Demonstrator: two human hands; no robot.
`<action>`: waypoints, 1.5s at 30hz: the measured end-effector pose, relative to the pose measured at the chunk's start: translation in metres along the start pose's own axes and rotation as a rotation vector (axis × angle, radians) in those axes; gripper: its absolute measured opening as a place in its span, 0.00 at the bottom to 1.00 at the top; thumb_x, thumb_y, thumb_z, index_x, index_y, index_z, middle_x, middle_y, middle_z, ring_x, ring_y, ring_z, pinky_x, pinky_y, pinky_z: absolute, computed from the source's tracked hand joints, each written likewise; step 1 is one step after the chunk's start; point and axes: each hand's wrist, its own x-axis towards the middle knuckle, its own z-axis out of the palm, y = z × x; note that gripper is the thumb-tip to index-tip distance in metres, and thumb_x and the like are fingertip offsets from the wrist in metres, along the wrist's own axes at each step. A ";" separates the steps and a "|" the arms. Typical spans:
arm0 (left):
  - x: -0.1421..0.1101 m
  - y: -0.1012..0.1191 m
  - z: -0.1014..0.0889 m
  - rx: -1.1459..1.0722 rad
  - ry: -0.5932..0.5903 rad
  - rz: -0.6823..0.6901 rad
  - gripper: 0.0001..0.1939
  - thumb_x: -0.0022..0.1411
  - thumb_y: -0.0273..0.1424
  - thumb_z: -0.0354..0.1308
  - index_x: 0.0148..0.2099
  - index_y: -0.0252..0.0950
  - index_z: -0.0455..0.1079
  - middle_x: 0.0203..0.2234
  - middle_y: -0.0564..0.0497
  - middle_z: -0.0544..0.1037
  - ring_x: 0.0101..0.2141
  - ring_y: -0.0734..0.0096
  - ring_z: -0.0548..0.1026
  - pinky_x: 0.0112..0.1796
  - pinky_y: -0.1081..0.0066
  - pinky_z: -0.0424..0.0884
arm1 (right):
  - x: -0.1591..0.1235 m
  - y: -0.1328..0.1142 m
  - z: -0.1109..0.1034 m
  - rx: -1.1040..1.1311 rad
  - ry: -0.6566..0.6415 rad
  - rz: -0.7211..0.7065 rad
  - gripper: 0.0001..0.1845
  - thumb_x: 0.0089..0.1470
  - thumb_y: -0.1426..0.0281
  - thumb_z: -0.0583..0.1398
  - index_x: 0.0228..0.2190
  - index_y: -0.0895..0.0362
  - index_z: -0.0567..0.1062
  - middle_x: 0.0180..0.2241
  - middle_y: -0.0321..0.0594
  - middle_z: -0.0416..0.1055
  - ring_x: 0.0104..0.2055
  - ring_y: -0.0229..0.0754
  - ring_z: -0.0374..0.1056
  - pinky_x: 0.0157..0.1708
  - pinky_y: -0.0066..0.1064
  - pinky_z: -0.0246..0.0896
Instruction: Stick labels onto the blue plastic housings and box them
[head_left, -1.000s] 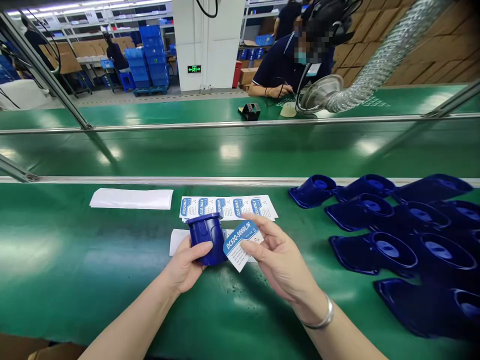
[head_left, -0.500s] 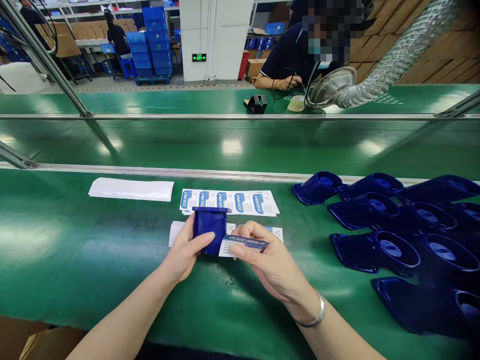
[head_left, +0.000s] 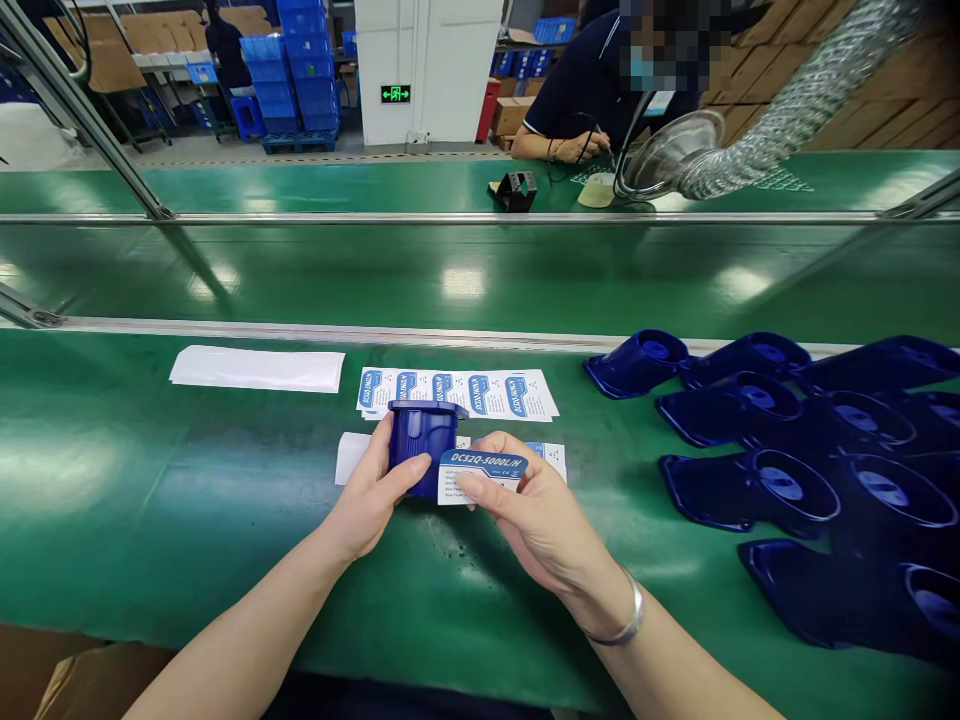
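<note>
Fingers [head_left: 409,477] of my left hand [head_left: 369,497] grasped a blue plastic cylinder [head_left: 424,432]; at its four o'clock, my right hand [head_left: 536,510] pinched a blue-and-white rectangular label [head_left: 484,462].

Over the bench [head_left: 187,530], the left grip [head_left: 367,505] holds a blue part [head_left: 424,432] while the right grip [head_left: 536,520] pinches a label [head_left: 480,466] at its side.

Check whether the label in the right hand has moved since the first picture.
Yes: the label in the right hand has turned clockwise; its blue band, sloping up rightward earlier, now runs nearly parallel to the metal rail.
</note>
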 end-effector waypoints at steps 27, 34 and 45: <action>-0.004 -0.013 -0.002 0.111 -0.014 0.035 0.41 0.71 0.42 0.56 0.77 0.46 0.40 0.72 0.49 0.52 0.71 0.57 0.49 0.68 0.62 0.51 | 0.004 0.002 0.005 0.057 0.052 0.034 0.34 0.38 0.58 0.73 0.37 0.60 0.62 0.33 0.31 0.72 0.27 0.18 0.60 0.30 0.16 0.56; -0.003 -0.013 -0.003 0.103 -0.027 0.029 0.39 0.72 0.40 0.55 0.77 0.46 0.39 0.72 0.49 0.52 0.71 0.57 0.51 0.67 0.61 0.54 | 0.003 0.002 0.006 0.084 0.059 0.048 0.34 0.36 0.59 0.74 0.38 0.59 0.64 0.33 0.31 0.73 0.27 0.18 0.60 0.30 0.16 0.56; -0.004 -0.012 -0.002 0.096 -0.037 0.036 0.42 0.69 0.39 0.60 0.76 0.45 0.42 0.71 0.48 0.56 0.69 0.55 0.56 0.66 0.62 0.58 | 0.004 0.001 0.006 0.085 0.067 0.048 0.33 0.36 0.59 0.74 0.37 0.60 0.64 0.33 0.31 0.73 0.26 0.18 0.61 0.30 0.15 0.57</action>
